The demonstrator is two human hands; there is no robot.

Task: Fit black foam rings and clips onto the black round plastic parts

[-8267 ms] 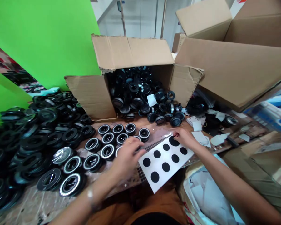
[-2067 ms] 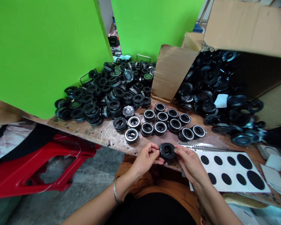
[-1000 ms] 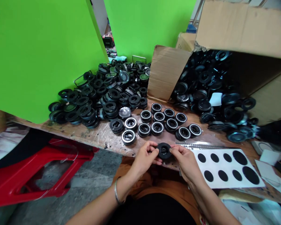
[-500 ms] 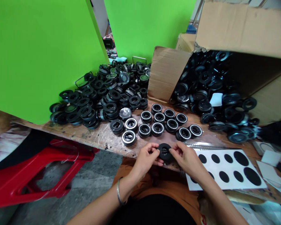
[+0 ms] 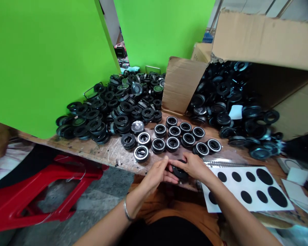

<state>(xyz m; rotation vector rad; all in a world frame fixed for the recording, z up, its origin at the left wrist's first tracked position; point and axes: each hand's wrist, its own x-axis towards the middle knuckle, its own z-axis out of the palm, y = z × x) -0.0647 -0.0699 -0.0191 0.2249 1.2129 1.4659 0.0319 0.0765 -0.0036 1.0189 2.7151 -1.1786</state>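
Note:
At the table's front edge I have a black round ring-like part (image 5: 180, 173) between my two hands. My left hand (image 5: 159, 173) grips its left side, some fingers reaching along and under it. Over its top and right side lies my right hand (image 5: 195, 166), closed on the part and hiding much of its face. Just beyond stand several similar round parts with silvery rings (image 5: 172, 144), set close together. A plain black-topped part (image 5: 128, 140) sits left of them. Beside my right forearm lies a white sheet (image 5: 231, 186) bearing black discs.
A large heap of black round parts (image 5: 122, 107) covers the table's back left. An opened cardboard box (image 5: 184, 85) lies on its side at right, with more parts spilling out. Green panels (image 5: 51, 61) stand behind. A red plastic stool (image 5: 48, 191) is at lower left.
My right hand has moved left over the top of the black part, covering more of its face. The left fingers have straightened somewhat. The view has tilted slightly.

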